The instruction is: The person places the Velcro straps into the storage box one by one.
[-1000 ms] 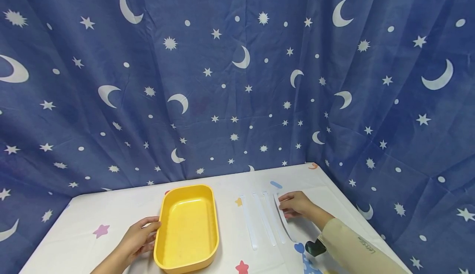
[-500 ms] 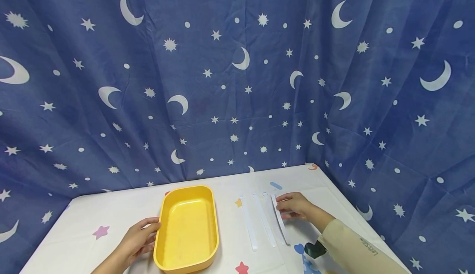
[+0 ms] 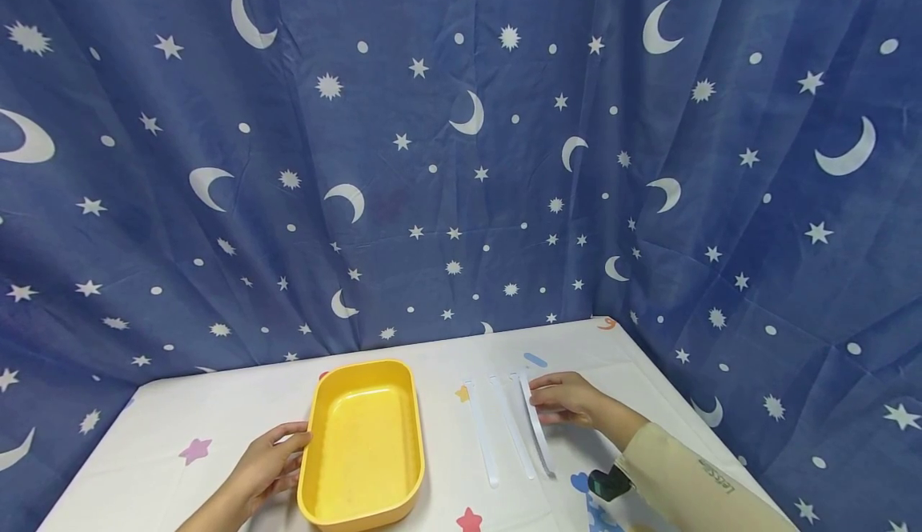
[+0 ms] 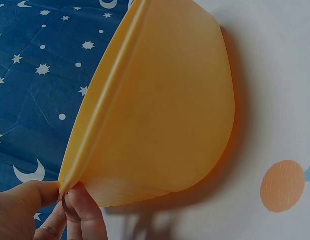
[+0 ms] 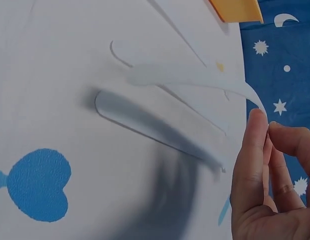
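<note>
White surface [image 3: 216, 404] printed with small coloured shapes: pink star [image 3: 196, 449] near left edge, red star [image 3: 470, 519] at front edge, blue heart [image 3: 580, 482] front right, orange star [image 3: 463, 393] mid, blue oval [image 3: 535, 359] and orange crescent [image 3: 608, 323] toward back right corner. Dark blue curtain with white moons, stars, dots [image 3: 461, 156] hangs behind and along right side of surface, creased, fills background.

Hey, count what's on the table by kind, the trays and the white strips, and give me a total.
Yellow tray: 1, held at its rim by the left hand
White strips: 4, one pinched by the right hand
Total: 5
</note>
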The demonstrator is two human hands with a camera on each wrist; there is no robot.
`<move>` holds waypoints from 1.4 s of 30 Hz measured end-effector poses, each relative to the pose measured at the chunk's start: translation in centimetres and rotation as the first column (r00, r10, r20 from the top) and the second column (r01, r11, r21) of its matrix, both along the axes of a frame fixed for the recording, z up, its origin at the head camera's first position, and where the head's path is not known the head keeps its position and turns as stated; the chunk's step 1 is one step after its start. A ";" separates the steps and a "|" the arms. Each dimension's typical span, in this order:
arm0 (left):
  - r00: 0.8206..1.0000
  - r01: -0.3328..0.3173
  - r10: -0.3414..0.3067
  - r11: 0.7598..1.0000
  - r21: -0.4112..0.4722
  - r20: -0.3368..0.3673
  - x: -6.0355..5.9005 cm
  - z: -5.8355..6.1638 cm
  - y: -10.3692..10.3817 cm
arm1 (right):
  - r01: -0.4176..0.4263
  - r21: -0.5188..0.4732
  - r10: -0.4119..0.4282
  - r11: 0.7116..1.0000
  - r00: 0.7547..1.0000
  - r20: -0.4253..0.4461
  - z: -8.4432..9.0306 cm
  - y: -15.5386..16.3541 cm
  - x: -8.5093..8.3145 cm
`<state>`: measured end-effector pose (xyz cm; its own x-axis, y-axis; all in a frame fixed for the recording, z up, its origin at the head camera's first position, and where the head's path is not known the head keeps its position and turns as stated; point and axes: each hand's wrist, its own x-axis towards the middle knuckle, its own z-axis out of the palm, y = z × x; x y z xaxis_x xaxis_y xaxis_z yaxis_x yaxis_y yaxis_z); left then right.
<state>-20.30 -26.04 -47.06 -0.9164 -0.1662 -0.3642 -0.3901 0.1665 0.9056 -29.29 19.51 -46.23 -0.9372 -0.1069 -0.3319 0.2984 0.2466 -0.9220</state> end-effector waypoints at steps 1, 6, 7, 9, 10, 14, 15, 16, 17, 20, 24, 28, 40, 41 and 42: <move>1.000 -0.001 0.001 1.000 0.001 -0.002 0.0 0.0 0.0 | 0.000 -0.009 0.000 1.000 1.000 0.000 0.0 -0.1 0.0; 1.000 -0.003 0.003 1.000 0.003 -0.005 0.0 0.0 0.0 | -0.009 -0.008 0.009 1.000 1.000 0.001 0.1 -0.5 0.0; 1.000 -0.002 0.002 1.000 0.005 -0.004 0.0 0.0 0.0 | -0.011 -0.008 0.011 1.000 1.000 0.003 0.2 -0.6 0.0; 1.000 -0.003 0.003 1.000 0.009 -0.003 0.0 0.0 0.0 | -0.022 -0.021 0.022 1.000 1.000 0.001 0.3 -0.7 0.1; 1.000 -0.003 0.003 1.000 0.009 -0.002 -0.1 -0.1 0.0 | -0.025 -0.031 0.025 0.999 1.000 0.001 0.4 -0.7 0.1; 1.000 0.000 0.000 1.000 0.008 0.001 -0.2 -0.2 -0.1 | -0.064 -0.066 0.063 0.996 0.998 -0.007 0.8 -0.8 0.3; 1.000 0.001 -0.001 1.000 0.007 0.001 -0.2 -0.2 -0.1 | -0.069 -0.066 0.069 0.995 0.998 -0.011 0.8 -0.9 0.3; 1.000 0.002 -0.002 1.000 0.007 0.002 -0.2 -0.2 -0.1 | -0.067 -0.064 0.067 0.996 0.998 -0.006 0.9 -1.0 0.3; 1.000 0.002 -0.002 1.000 0.006 0.003 -0.2 -0.2 -0.1 | -0.066 -0.060 0.066 0.996 0.998 -0.003 0.9 -1.1 0.3; 1.000 0.002 -0.002 1.000 0.004 0.002 -0.1 -0.1 -0.1 | -0.046 -0.044 0.047 0.998 0.999 0.011 0.9 -1.5 0.2; 1.000 0.002 -0.002 1.000 0.002 0.002 -0.1 -0.1 -0.1 | -0.023 -0.028 0.024 0.999 0.999 0.023 1.1 -2.0 0.1; 1.000 0.004 -0.004 1.000 0.007 0.000 -0.1 0.0 0.0 | -0.025 -0.029 0.026 0.999 0.999 0.027 1.5 -2.3 0.1; 1.000 0.001 0.000 1.000 0.018 -0.004 0.0 0.1 0.0 | -0.091 -0.086 0.093 0.992 0.996 0.019 2.1 -3.0 -0.3; 1.000 0.001 -0.001 1.000 0.020 -0.006 0.0 0.0 0.0 | -0.093 -0.087 0.095 0.992 0.995 0.019 2.2 -3.1 -0.3; 1.000 0.000 0.000 1.000 0.023 -0.007 0.0 0.0 0.0 | -0.096 -0.088 0.098 0.991 0.995 0.019 2.4 -3.2 -0.3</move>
<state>-20.26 -26.05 -47.03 -0.9191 -0.1580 -0.3611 -0.3834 0.1461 0.9120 -29.59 16.29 -43.87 -0.9133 -0.2262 -0.3388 0.2986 0.1942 -0.9344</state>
